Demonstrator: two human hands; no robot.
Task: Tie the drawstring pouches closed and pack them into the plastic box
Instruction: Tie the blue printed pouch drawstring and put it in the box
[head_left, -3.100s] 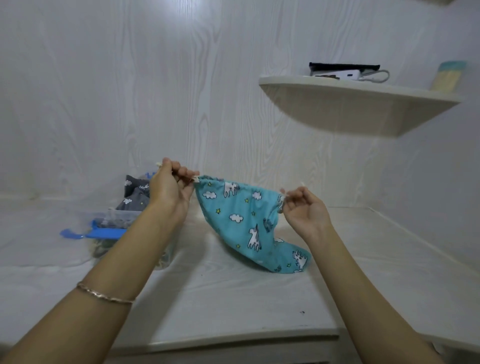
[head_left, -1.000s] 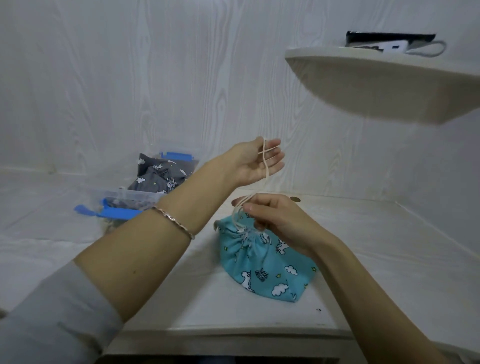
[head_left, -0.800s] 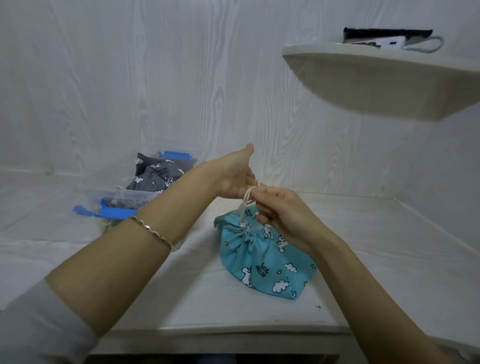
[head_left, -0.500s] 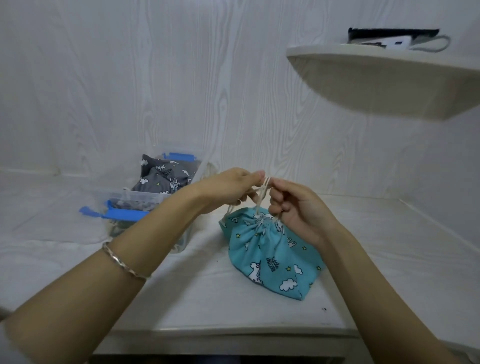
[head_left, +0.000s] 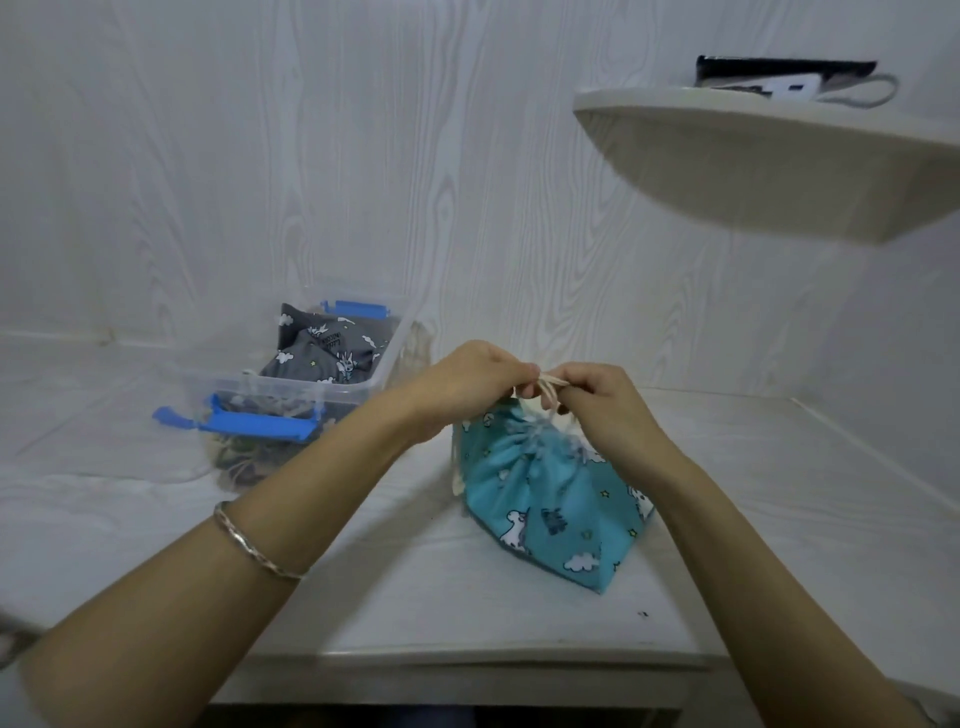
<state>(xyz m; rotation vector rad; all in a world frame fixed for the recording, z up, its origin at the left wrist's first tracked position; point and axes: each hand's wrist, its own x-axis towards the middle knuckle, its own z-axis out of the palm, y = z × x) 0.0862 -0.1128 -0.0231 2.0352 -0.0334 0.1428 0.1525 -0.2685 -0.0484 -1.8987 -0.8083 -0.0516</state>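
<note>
On the white table (head_left: 363, 587), a blue pouch (head_left: 545, 499) with clouds sits near the front edge, its top bunched tight. Both hands meet just above it: the left hand (head_left: 467, 379) and the right hand (head_left: 602, 400) have curled fingers that pinch the cream string (head_left: 548, 387) between them. Off to the left, well apart, stands the clear plastic box (head_left: 311, 384) with a gray pouch (head_left: 327, 348) inside, and bare table lies between.

Pouch (head_left: 550, 499) on table (head_left: 363, 597). Plastic box (head_left: 387, 358) behind-left of pouch, second pouch (head_left: 327, 348) inside it. Shelf (head_left: 779, 156) above, right of pouch.
</note>
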